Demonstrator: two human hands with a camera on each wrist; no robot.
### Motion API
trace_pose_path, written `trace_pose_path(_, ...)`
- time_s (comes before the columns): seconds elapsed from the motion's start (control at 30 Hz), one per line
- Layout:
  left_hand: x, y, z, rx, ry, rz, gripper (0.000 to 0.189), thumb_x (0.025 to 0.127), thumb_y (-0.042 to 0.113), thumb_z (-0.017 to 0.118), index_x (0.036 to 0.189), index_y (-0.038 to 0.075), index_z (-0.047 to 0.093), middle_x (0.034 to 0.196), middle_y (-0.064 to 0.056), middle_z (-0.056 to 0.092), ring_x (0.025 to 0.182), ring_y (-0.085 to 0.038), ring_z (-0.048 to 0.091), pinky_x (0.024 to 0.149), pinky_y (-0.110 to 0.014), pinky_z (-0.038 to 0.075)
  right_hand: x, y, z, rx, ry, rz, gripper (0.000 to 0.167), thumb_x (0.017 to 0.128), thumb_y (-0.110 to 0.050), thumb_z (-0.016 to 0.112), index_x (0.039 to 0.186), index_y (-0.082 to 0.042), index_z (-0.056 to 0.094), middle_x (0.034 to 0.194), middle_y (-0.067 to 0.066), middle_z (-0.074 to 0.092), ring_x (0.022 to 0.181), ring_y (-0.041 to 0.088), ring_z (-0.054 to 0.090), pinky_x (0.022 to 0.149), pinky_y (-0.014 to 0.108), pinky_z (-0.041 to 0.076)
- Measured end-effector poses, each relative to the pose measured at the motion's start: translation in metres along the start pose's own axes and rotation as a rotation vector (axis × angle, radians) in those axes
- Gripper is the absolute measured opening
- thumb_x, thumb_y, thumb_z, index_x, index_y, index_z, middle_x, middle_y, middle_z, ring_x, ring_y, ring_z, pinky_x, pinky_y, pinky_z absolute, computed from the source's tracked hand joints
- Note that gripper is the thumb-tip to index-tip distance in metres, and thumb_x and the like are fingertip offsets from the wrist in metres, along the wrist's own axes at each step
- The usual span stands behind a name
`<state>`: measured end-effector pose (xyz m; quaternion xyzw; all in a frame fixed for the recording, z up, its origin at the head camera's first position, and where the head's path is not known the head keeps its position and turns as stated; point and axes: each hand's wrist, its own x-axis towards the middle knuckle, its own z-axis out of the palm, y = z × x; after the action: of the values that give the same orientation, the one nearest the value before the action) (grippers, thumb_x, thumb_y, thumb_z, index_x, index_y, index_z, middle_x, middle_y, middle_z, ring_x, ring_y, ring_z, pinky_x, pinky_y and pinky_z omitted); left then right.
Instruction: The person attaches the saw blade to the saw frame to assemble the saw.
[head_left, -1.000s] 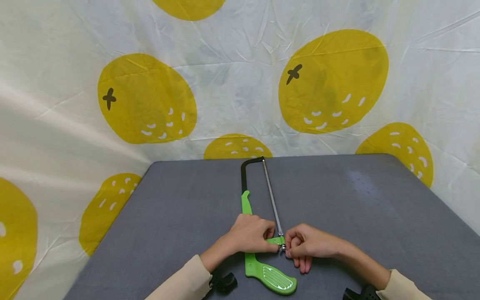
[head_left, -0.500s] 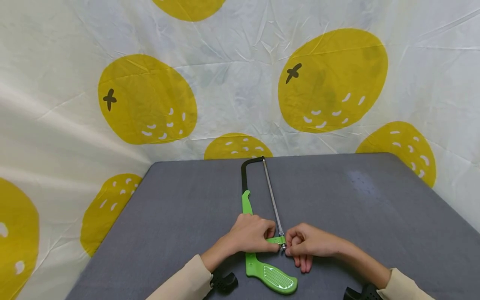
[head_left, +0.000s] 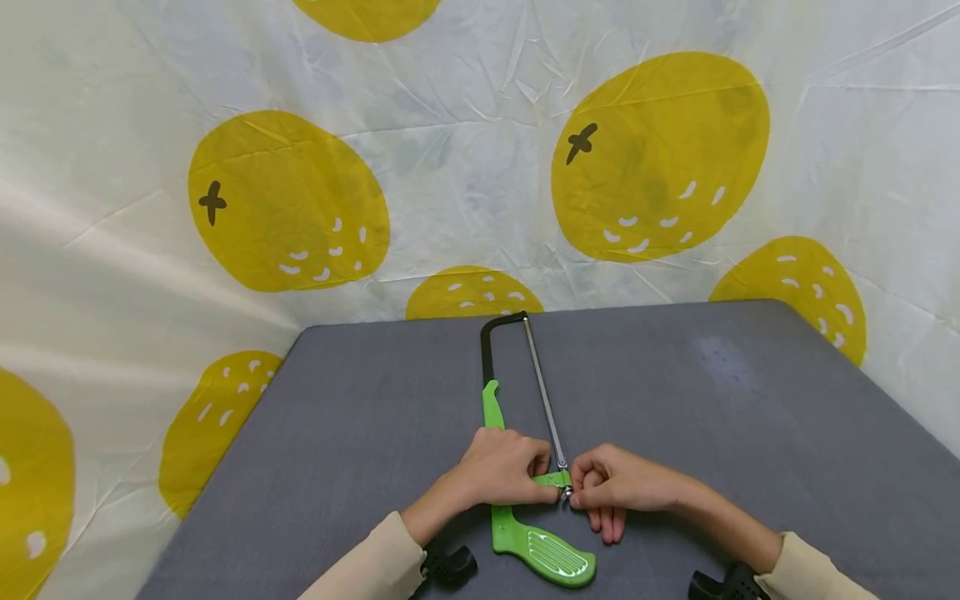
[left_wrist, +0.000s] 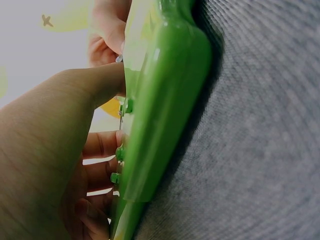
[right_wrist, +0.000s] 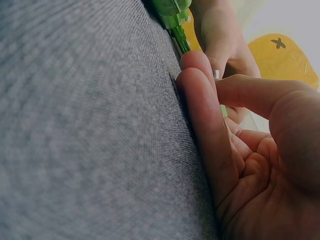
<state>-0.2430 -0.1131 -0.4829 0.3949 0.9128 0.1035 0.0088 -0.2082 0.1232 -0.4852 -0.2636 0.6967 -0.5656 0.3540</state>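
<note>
A hacksaw with a green handle (head_left: 551,557) lies flat on the table, its black front bow (head_left: 487,350) pointing away from me. The thin metal blade (head_left: 543,392) runs along its right side. My left hand (head_left: 504,468) lies across the green frame (left_wrist: 165,100) and grips it near the blade's rear mount (head_left: 553,480). At that mount sits a small shiny wing nut (head_left: 566,495). Thumb and forefinger of my right hand (head_left: 626,483) pinch it from the right, its other fingers lying against the cloth in the right wrist view. Fingertips partly hide the nut.
Grey cloth covers the table (head_left: 390,383), with a pale patch (head_left: 722,362) at the right rear. A white curtain (head_left: 465,192) with yellow fruit prints hangs behind and beside it. Black wrist cameras (head_left: 450,567) sit on both wrists.
The head view has shifted slightly. Both hands keep their places at the hacksaw, and the wing nut looks slightly turned between the right fingertips.
</note>
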Motion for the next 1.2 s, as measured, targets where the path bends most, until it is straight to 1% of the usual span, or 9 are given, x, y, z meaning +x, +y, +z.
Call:
trace_pose_path(0.27,-0.0004,-0.0009,-0.0007,-0.004,-0.001,0.000,0.034,0.084,0.058,0.071,0.069,0.033,0.053,0.054,0.017,0.045,0.046,-0.003,0.042,0.044,-0.028,0.030,0.0002,-0.0012,-0.0005,-0.013,0.004,-0.004,0.021,0.098,-0.010,0.065,0.096,0.009,0.058,0.067,0.002,0.069,0.052,0.009,0.070,0.049,0.030,0.057)
trace_pose_path(0.5,-0.0005,-0.0010,-0.0007,-0.004,-0.005,-0.008,0.034,0.084,0.057,0.071,0.068,0.033,0.052,0.054,0.016,0.045,0.046,-0.003,0.042,0.044,-0.029,0.030,0.0003,-0.0014,-0.0003,-0.012,0.009,-0.004,0.019,0.098,-0.010,0.066,0.095,0.008,0.058,0.066,0.001,0.068,0.052,0.009,0.070,0.049,0.029,0.057)
trace_pose_path(0.73,-0.0006,-0.0004,-0.0009,-0.009,0.001,0.004,0.034,0.084,0.057,0.072,0.069,0.033,0.053,0.054,0.017,0.044,0.045,-0.003,0.041,0.043,-0.028,0.028,-0.0008,-0.0020,0.0005,-0.004,0.008,-0.003,0.019,0.098,-0.010,0.065,0.095,0.007,0.059,0.066,0.001,0.068,0.052,0.008,0.069,0.049,0.027,0.056)
trace_pose_path(1.1,-0.0018,-0.0015,-0.0002,-0.025,0.000,0.008,0.033,0.084,0.057,0.071,0.069,0.033,0.053,0.054,0.017,0.044,0.045,-0.003,0.041,0.043,-0.028,0.028,-0.0003,-0.0013,0.0000,-0.010,0.004,-0.012,0.019,0.098,-0.010,0.065,0.095,0.008,0.059,0.067,0.002,0.069,0.052,0.009,0.070,0.049,0.034,0.058)
trace_pose_path(1.2,-0.0009,-0.0014,-0.0013,-0.020,-0.001,0.011,0.033,0.085,0.057,0.071,0.070,0.033,0.053,0.054,0.017,0.045,0.045,-0.003,0.041,0.043,-0.028,0.028,-0.0003,-0.0020,-0.0002,-0.017,0.007,-0.015,0.019,0.098,-0.010,0.065,0.095,0.008,0.059,0.067,0.003,0.069,0.052,0.009,0.070,0.050,0.039,0.058)
